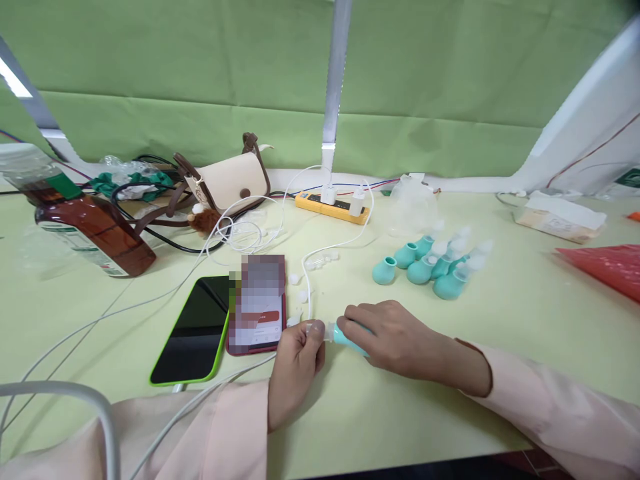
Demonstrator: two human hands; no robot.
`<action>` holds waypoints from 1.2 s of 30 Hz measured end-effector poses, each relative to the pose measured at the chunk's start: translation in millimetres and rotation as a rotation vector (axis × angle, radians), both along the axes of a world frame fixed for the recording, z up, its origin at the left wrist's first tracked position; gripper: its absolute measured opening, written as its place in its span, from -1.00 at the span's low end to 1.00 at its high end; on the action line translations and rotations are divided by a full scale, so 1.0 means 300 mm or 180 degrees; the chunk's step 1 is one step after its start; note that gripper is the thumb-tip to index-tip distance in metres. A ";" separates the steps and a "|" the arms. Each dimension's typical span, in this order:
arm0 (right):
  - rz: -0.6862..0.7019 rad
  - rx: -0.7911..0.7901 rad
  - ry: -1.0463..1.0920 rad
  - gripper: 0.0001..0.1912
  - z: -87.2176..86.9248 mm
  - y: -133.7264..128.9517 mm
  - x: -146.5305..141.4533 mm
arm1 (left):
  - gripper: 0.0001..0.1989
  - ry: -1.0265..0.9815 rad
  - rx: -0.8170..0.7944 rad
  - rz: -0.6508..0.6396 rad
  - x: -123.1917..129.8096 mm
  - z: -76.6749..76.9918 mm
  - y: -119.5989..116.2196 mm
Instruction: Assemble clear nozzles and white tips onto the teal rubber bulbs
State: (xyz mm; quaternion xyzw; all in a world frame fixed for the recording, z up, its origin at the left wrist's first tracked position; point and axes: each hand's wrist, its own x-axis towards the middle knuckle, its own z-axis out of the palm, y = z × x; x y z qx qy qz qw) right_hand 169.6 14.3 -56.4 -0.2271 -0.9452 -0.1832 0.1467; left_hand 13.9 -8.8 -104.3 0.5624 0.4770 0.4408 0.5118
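Observation:
Near the front of the table, my right hand (pixel 395 340) is wrapped over a teal rubber squeeze bulb (pixel 344 335), hiding most of it. A clear plastic nozzle (pixel 329 331) meets the bulb's mouth, and my left hand (pixel 296 367) pinches its other end between thumb and fingers. Whether the nozzle is fully seated I cannot tell. Beyond my right hand stand several more teal bulbs (pixel 384 272); some have open mouths and others carry frosted pointed tips (pixel 480 252). Small clear plastic pieces (pixel 323 261) and whitish caps (pixel 303 296) lie beyond my left hand.
Left of my hands lie a green-cased phone (pixel 193 333) and a red-cased phone (pixel 257 320) with a lit screen. White cables loop around them. Farther back are a bottle (pixel 100 230), a cream handbag (pixel 233 183), a yellow power strip (pixel 333 208), a clear bag (pixel 413 203) and a tissue pack (pixel 560 217).

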 end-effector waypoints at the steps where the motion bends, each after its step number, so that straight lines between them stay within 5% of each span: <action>1: -0.0024 -0.0168 0.0038 -0.80 -0.001 0.000 0.001 | -0.52 0.0016 0.0029 -0.0011 -0.001 0.001 -0.003; 8: -0.0230 -0.0987 0.1131 -0.90 -0.047 -0.029 -0.018 | -0.59 0.0032 0.0152 0.0032 -0.005 -0.002 -0.016; 16: -0.0506 -0.1609 0.2130 -0.80 -0.084 -0.036 -0.049 | -0.66 -0.0220 0.0118 0.0095 0.009 0.010 -0.028; 29: -0.0974 -0.3334 0.2190 -0.77 -0.041 -0.013 -0.049 | -0.73 0.0204 0.0404 0.0185 0.001 -0.009 -0.033; 32: -0.0876 -0.3123 0.1977 -0.79 -0.038 -0.014 -0.044 | -0.74 0.0370 0.0581 0.0174 -0.002 -0.005 -0.030; 36: -0.0637 -0.1579 0.1414 -0.85 -0.057 -0.035 -0.041 | -0.73 0.0473 0.0608 0.0072 -0.007 0.000 -0.020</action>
